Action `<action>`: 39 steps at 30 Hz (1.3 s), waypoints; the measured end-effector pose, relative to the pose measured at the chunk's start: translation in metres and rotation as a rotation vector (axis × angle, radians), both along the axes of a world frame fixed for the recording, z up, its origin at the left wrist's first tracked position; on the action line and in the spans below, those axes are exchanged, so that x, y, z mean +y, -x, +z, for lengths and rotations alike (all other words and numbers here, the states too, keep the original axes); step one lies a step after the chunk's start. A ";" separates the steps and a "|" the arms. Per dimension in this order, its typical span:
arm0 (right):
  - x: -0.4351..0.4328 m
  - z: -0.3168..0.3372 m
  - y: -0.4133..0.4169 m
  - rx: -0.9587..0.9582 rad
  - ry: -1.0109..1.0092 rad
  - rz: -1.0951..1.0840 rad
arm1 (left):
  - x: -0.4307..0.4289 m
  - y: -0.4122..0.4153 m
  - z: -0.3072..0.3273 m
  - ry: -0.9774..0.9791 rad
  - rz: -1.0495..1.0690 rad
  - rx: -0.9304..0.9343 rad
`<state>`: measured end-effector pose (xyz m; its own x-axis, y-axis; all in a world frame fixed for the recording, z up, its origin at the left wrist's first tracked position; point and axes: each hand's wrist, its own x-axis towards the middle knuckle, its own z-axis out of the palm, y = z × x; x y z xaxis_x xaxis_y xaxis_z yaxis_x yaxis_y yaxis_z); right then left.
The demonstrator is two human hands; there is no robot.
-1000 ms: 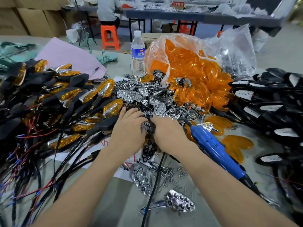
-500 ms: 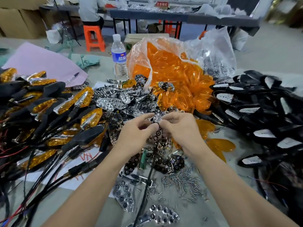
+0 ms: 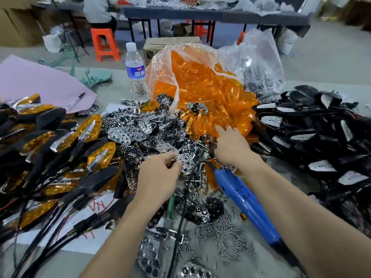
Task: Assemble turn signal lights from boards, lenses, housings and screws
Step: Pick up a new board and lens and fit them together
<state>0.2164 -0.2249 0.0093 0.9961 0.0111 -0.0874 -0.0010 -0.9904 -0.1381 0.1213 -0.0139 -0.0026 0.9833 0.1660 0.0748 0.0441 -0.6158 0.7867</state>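
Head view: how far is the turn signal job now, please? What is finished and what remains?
Done: a pile of assembled lights with amber covers and wires lies on the left. In hand: the left hand pinches a chrome board; the right hand, fingers straight, reaches to the orange lenses. Left: many black housings on the right wait without lenses, and the screws and blue screwdriver lie untouched.

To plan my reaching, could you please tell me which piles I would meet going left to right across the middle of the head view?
Finished amber turn signals → chrome boards → bag of orange lenses → black housings.
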 end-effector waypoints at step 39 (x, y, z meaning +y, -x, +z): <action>0.038 0.019 0.149 -0.347 -0.245 -0.184 | 0.013 0.042 0.017 0.979 -0.092 0.273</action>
<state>0.0679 -0.1871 0.0288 0.9533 -0.1900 0.2347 -0.0863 -0.9161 -0.3915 0.0796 -0.0007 0.0141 0.9584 -0.0433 -0.2822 0.2827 0.2824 0.9167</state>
